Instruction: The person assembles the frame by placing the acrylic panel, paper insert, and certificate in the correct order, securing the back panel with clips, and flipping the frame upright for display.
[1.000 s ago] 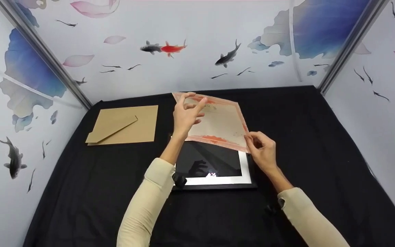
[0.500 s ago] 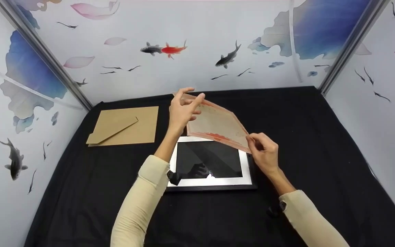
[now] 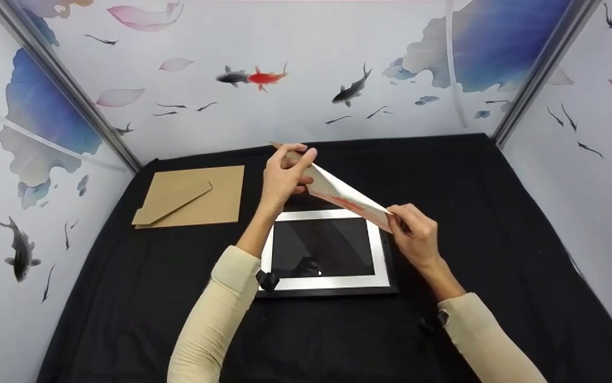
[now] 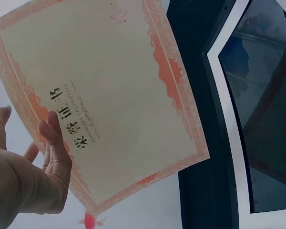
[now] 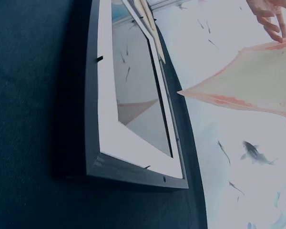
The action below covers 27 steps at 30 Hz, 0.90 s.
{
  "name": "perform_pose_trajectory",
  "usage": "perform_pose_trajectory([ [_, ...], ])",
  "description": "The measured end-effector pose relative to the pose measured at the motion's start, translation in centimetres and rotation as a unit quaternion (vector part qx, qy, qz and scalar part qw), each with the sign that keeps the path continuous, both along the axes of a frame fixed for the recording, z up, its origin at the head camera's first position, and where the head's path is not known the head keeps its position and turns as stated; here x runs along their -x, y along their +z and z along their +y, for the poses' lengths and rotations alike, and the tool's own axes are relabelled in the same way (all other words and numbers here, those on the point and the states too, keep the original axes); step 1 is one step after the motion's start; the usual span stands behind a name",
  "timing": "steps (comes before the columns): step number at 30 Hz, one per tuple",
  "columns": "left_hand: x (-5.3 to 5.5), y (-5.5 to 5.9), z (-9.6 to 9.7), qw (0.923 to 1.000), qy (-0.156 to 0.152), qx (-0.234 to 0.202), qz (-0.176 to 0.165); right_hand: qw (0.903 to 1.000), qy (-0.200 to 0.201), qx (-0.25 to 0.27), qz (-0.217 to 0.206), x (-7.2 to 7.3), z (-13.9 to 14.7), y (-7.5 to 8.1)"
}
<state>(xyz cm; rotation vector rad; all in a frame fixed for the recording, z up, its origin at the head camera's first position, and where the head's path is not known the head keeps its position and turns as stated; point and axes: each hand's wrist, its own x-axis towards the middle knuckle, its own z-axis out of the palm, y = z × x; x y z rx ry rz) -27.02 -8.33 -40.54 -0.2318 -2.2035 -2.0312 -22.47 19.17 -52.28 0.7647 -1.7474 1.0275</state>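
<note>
My right hand (image 3: 417,234) pinches one corner of a certificate (image 3: 345,194) with an orange-red border. The sheet is raised and tilted above a black picture frame (image 3: 327,292) with a white mat. My left hand (image 3: 280,178) is at the sheet's other side, thumb and index finger apart. In the left wrist view, fingertips (image 4: 48,129) overlap the edge of the certificate (image 4: 128,100) beside its printed characters. The right wrist view shows the certificate (image 5: 248,83) beyond the frame (image 5: 124,167), with the left fingers at its upper edge; most of the right hand is out of that view.
A brown backing board (image 3: 218,205) with a slanted stand flap lies left of the frame on the black tablecloth (image 3: 497,223). White panels (image 3: 306,32) printed with fish and petals stand at the back and both sides.
The certificate has turned from showing its face broadly to nearly edge-on in the head view, baring more of the frame. My right hand has shifted slightly right; the left stays by the sheet.
</note>
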Motion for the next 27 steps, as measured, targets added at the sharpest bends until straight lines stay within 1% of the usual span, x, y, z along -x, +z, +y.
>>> perform_pose_trajectory([
  [2,0.0,-0.1,0.0,0.9999,0.010,0.002,-0.002,0.9996,-0.014,-0.019,0.015,-0.1,0.0,0.0],
  [5,0.1,-0.2,0.0,0.9997,0.017,0.015,-0.003,0.9977,-0.032,-0.044,0.040,-0.3,0.1,0.1],
  [8,0.1,-0.3,-0.1,0.9993,0.026,0.025,-0.006,0.9943,-0.048,-0.070,0.065,-0.5,0.2,0.3],
  [11,0.1,-0.5,-0.3,0.9988,0.035,0.035,0.001,0.9908,-0.057,-0.090,0.083,-0.7,0.2,0.4],
  [14,0.0,-0.6,-0.5,0.9982,0.035,0.046,0.017,0.9892,-0.056,-0.097,0.095,-0.9,0.2,0.3],
  [19,-0.1,-0.7,-0.7,0.9948,0.039,0.082,0.047,0.9898,-0.036,-0.098,0.097,-1.2,0.3,0.0],
  [23,-0.1,-0.4,-0.9,0.9916,0.040,0.100,0.071,0.9911,-0.014,-0.108,0.077,-1.4,0.6,-0.6],
  [27,-1.5,1.7,-1.2,0.9899,0.020,0.101,0.098,0.9924,0.009,-0.111,0.053,-1.5,1.0,-1.2],
])
